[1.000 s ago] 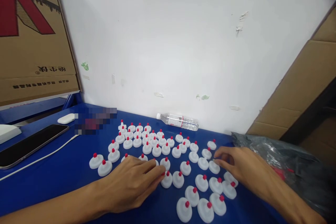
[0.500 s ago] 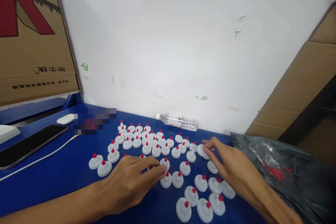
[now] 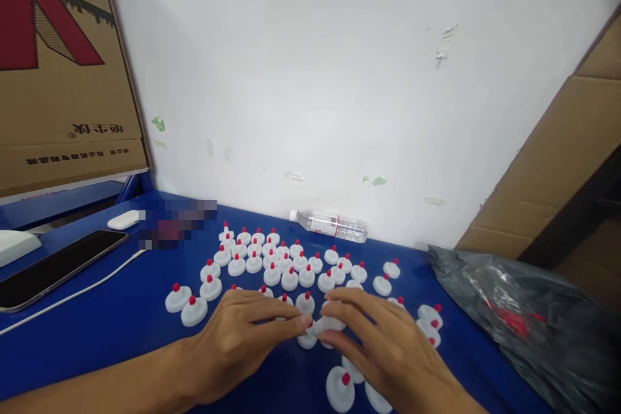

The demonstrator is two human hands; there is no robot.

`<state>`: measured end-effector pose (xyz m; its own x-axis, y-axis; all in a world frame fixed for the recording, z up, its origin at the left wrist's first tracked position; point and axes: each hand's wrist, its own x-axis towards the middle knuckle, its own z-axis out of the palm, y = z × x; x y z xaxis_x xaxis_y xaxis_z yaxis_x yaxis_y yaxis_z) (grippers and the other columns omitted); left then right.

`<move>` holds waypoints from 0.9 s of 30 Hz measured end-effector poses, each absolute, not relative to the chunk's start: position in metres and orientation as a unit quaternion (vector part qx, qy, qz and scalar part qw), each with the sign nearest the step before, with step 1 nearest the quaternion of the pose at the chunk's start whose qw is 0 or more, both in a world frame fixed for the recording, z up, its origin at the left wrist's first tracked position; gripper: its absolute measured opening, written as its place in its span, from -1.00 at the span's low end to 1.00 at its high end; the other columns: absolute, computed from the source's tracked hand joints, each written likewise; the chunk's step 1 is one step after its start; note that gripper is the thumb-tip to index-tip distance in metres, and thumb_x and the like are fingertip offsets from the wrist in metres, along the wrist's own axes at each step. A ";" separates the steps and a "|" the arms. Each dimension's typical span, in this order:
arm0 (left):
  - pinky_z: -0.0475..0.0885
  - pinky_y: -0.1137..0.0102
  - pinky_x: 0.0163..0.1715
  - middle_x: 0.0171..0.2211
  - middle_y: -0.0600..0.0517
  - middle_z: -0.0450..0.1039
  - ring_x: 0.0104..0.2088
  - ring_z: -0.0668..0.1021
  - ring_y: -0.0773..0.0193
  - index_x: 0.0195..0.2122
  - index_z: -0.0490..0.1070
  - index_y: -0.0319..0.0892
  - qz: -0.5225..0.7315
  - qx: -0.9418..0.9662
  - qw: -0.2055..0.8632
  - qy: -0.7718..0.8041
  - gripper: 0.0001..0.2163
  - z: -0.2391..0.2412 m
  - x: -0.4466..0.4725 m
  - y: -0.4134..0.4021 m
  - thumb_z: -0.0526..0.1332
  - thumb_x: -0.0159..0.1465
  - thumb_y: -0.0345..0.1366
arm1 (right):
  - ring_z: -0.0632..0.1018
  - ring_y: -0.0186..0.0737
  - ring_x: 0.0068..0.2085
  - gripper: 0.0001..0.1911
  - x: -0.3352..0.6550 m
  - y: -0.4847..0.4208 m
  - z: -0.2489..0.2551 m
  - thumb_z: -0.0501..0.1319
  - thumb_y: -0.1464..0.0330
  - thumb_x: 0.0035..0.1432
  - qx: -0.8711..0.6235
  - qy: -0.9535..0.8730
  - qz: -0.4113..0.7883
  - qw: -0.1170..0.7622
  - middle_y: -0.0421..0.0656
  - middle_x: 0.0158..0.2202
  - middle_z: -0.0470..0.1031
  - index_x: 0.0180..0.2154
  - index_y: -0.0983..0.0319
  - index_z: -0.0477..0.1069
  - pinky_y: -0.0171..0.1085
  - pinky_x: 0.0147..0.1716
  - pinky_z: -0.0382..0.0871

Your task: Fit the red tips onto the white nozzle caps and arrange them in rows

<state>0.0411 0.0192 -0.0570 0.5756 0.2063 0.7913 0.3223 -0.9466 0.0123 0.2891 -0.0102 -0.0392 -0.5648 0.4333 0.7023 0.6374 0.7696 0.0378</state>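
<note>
My right hand pinches a round white nozzle lid between thumb and fingers, held low over the table. No red tip shows on this lid; its top is partly hidden. Just left of it my left hand has its thumb and forefinger together; whatever lies between them is hidden. Below those fingertips another white lid rests on the blue table. Many similar white lids with small red tips stand around, such as one lid left of my left hand and one lid near the front.
A clear plastic bottle lies along the wall. On the left are a phone, a white cable and a cardboard box. To the right, a grey plastic bag with red pieces covers the table's end.
My right hand has moved left and toward me, bringing a white lid beside my left fingertips. Lids at the right that it covered now show. My left hand has barely moved.
</note>
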 end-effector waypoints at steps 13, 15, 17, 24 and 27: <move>0.57 0.50 -0.35 -0.26 -0.01 0.67 -0.34 0.70 0.31 -0.05 0.49 -0.23 -0.437 -0.885 0.070 -0.149 -0.86 -0.054 0.047 0.016 0.15 0.46 -0.40 | 0.64 -0.25 -0.24 -0.78 0.281 -0.013 -0.045 0.18 0.22 0.39 -0.292 -0.875 -0.111 0.370 -0.12 -0.20 0.59 -0.04 0.21 0.43 -0.30 -0.20 0.56; 0.56 0.47 -0.34 -0.23 -0.02 0.65 -0.30 0.69 0.28 -0.03 0.48 -0.22 -0.424 -0.885 0.091 -0.168 -0.85 -0.055 0.048 0.015 0.13 0.46 -0.43 | 0.64 -0.24 -0.26 -0.80 0.280 -0.013 -0.045 0.21 0.23 0.37 -0.290 -0.872 -0.105 0.380 -0.12 -0.23 0.59 -0.08 0.20 0.43 -0.30 -0.22 0.57; 0.54 0.43 -0.34 -0.20 -0.04 0.63 -0.29 0.67 0.25 -0.04 0.46 -0.21 -0.398 -0.894 0.097 -0.183 -0.83 -0.055 0.048 0.013 0.11 0.44 -0.47 | 0.64 -0.24 -0.27 -0.83 0.279 -0.014 -0.045 0.22 0.25 0.36 -0.284 -0.869 -0.108 0.391 -0.12 -0.25 0.59 -0.15 0.21 0.44 -0.30 -0.23 0.57; 0.39 0.39 -0.45 -0.40 0.01 0.47 -0.41 0.51 0.26 -0.23 0.36 -0.16 -0.349 -0.913 0.016 -0.209 -0.82 -0.053 0.051 -0.001 0.06 0.30 -0.55 | 0.65 -0.25 -0.24 -0.89 0.276 -0.021 -0.042 0.20 0.37 0.38 -0.268 -0.860 -0.189 0.391 -0.10 -0.24 0.62 -0.23 0.20 0.49 -0.29 -0.14 0.58; 0.35 0.37 -0.46 -0.42 0.02 0.44 -0.43 0.47 0.25 -0.27 0.34 -0.15 -0.339 -0.911 -0.019 -0.234 -0.83 -0.055 0.053 -0.004 0.04 0.32 -0.54 | 0.66 -0.21 -0.15 -0.87 0.276 -0.024 -0.043 0.23 0.47 0.32 -0.269 -0.862 -0.194 0.383 -0.12 -0.20 0.64 -0.27 0.16 0.52 -0.26 -0.05 0.59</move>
